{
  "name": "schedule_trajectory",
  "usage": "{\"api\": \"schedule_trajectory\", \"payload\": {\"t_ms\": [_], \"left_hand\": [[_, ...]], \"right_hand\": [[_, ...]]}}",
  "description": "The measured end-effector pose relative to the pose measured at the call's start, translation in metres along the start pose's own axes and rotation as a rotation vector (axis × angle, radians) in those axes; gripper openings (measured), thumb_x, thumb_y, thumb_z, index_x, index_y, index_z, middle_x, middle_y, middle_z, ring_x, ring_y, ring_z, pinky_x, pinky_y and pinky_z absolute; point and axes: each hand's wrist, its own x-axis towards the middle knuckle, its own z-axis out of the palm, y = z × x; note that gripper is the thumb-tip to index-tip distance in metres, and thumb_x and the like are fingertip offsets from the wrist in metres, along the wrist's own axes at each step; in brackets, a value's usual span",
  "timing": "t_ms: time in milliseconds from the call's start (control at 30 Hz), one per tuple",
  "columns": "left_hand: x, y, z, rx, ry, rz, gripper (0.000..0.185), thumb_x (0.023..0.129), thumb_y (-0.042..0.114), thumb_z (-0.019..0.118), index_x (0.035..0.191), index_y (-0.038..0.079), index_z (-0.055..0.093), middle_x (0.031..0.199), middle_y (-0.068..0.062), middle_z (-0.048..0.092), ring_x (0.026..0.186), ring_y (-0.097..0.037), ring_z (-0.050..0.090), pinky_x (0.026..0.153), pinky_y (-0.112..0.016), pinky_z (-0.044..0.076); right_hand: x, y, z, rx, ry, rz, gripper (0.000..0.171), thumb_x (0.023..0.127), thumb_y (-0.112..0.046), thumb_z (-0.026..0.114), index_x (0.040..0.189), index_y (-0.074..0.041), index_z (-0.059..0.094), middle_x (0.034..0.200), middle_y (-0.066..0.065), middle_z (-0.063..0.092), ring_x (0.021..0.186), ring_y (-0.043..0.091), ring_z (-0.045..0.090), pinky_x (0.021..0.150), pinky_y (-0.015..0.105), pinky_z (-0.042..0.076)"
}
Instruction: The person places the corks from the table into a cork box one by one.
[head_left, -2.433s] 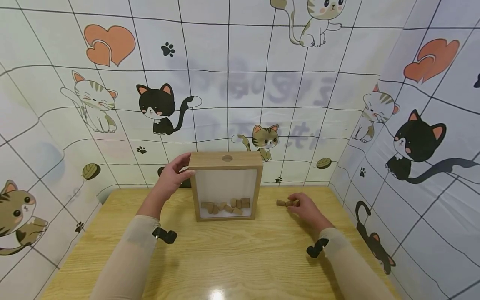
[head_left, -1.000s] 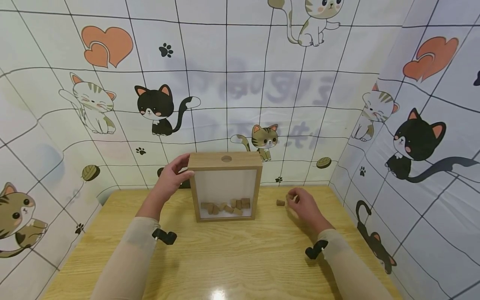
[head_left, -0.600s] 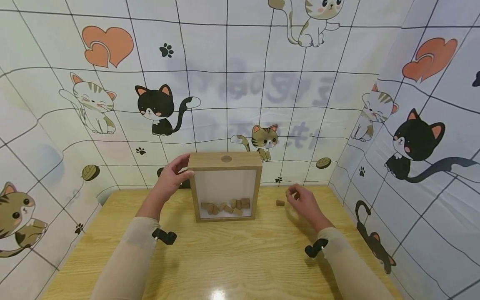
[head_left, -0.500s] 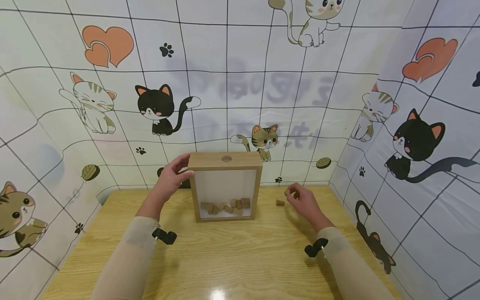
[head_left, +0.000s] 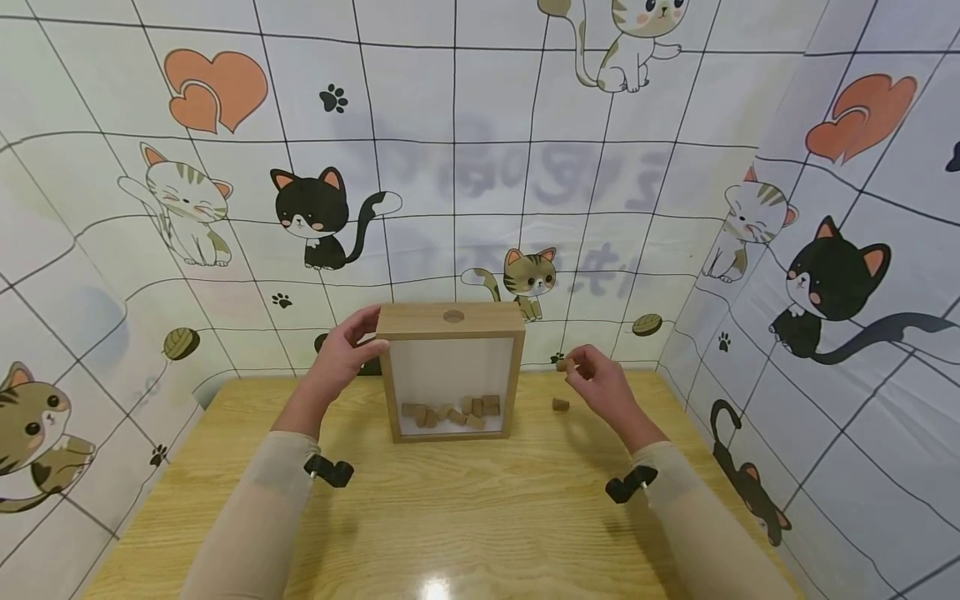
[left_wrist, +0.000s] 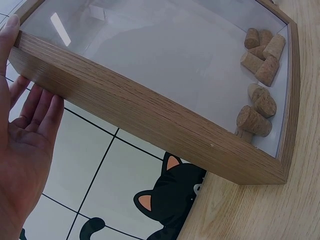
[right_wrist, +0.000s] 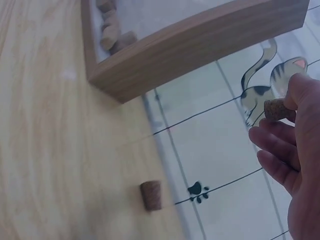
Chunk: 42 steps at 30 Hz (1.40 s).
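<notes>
Your left hand (head_left: 341,354) rests against the upper left corner of the wooden frame box (head_left: 451,372), thumb on the front edge and the other fingers (left_wrist: 35,107) straight along its side, not curled round it. The box stands upright at the far middle of the surface (head_left: 465,517), its clear front facing you, and a round hole (head_left: 453,316) sits in its top. Behind the pane, a small heap of corks (head_left: 453,412) lies on the bottom of the box.

Your right hand (head_left: 600,387) is lifted off the surface to the right of the box, well below the level of the hole, and its fingers are clamped on one cork (head_left: 563,364), pinched at the tips with one end sticking out toward the box. Between that cork and the hole stands the box's right wall and top edge.

A second cork (head_left: 560,405) lies loose on the surface just below your right hand, near the far edge. The cat-print backdrop (head_left: 480,167) closes in the surface on the far side and on both flanks, close behind the box.
</notes>
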Motion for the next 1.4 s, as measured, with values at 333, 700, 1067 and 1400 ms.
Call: {"api": "schedule_trajectory", "payload": {"t_ms": [333,700,1067,1400], "left_hand": [[-0.001,0.003,0.001,-0.005,-0.003,0.018,0.068,0.096,0.026,0.073,0.155,0.018,0.041,0.144,-0.012,0.051,0.135,-0.032,0.046,0.104,-0.024,0.046],[0.0,0.002,0.0,-0.004,-0.001,0.005,0.067,0.097,0.019,0.072,0.156,0.017,0.039,0.145,-0.013,0.05,0.135,-0.031,0.045,0.106,-0.026,0.045],[0.0,0.0,0.0,-0.029,0.0,0.023,0.067,0.096,0.019,0.073,0.154,0.016,0.042,0.143,-0.013,0.051,0.133,-0.028,0.047,0.104,-0.024,0.046],[-0.007,0.02,0.003,-0.009,-0.008,0.009,0.068,0.096,0.019,0.073,0.154,0.01,0.04,0.142,-0.014,0.051,0.13,-0.021,0.049,0.106,-0.025,0.044]], "right_hand": [[0.023,-0.036,-0.016,-0.004,0.054,-0.055,0.015,0.099,-0.023,0.065,0.114,-0.021,0.068,0.084,0.001,0.07,0.076,0.016,0.064,0.06,0.034,0.048],[0.047,-0.07,-0.024,0.092,0.08,-0.106,0.014,0.098,-0.023,0.069,0.111,-0.021,0.068,0.083,0.002,0.068,0.077,0.018,0.063,0.064,0.036,0.05],[0.063,-0.108,-0.032,0.114,0.085,-0.175,0.015,0.098,-0.019,0.069,0.112,-0.015,0.068,0.086,0.005,0.07,0.08,0.021,0.063,0.062,0.032,0.045],[0.074,-0.134,-0.026,0.152,0.043,-0.184,0.019,0.097,-0.008,0.068,0.116,-0.005,0.067,0.092,0.015,0.07,0.083,0.031,0.062,0.064,0.035,0.045]]}}
